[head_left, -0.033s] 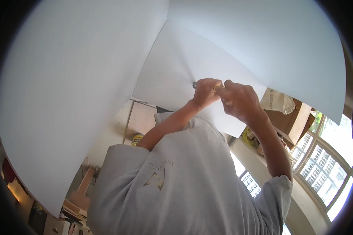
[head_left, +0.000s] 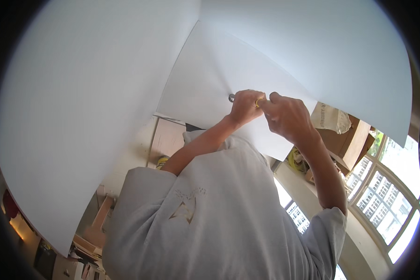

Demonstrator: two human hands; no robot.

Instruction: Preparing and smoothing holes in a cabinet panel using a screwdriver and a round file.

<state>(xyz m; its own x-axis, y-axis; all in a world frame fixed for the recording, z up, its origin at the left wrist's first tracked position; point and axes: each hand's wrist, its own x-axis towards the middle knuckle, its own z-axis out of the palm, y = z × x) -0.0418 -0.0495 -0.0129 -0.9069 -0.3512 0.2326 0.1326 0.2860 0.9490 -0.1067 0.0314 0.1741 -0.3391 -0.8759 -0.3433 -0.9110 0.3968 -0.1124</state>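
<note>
My left hand is closed around a tool, with a dark round end showing past its far side against the white panel. A bit of yellow shows between my two hands. My right hand is closed too, its fingers pressed against that yellow part, just right of my left hand. Both hands are held together in front of the panel. The rest of the tool is hidden by my fingers, so I cannot tell its kind.
Large white panels rise at the left and upper right, meeting in a corner. At right are a pale bag, a wooden box, coiled yellow cord and a window. A yellow can is near my left arm.
Both hands sit a few pixels higher in the picture, along with the tool's dark end. The grip looks the same.
</note>
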